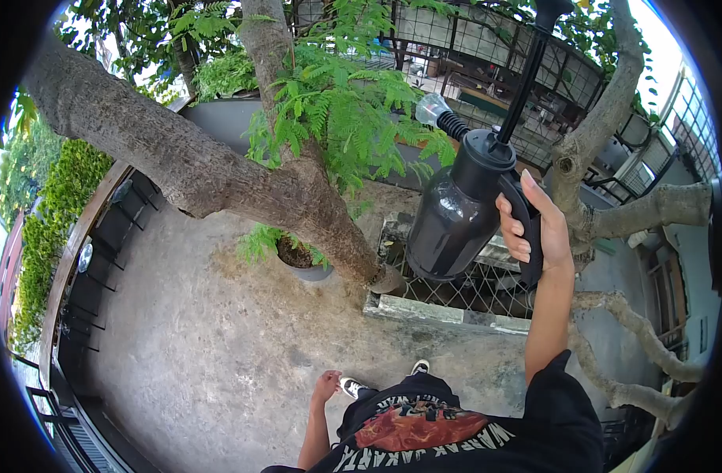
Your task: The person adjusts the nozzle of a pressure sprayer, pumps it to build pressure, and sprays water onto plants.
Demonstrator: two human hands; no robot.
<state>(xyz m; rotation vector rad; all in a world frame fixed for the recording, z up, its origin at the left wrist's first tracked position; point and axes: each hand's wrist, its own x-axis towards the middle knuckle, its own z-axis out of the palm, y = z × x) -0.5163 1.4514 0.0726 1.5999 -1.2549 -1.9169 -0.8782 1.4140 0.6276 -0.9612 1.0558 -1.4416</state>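
My right hand (542, 225) is wrapped around the curved side handle of a black pump sprayer (454, 223), raised in front of me. The sprayer tilts slightly. A long black pump rod (525, 79) stands far out of its top, and the knob is partly cut off by the upper edge. From its neck a ribbed black hose leads to a clear flared nozzle (433, 109), pointing up and left. Low at my side hangs my left hand (325, 387), near my shoe (351, 387). Its fingers are loosely bent and apart, with nothing visible in them.
A thick tree trunk (243, 177) slants across the left, with green leaves (337, 102) behind it. A potted plant (306, 264) stands on the concrete floor (219, 347). Wire mesh (455, 293) lies below the sprayer. Bare branches (605, 118) rise at right; a ledge with stools (101, 244) lines the left.
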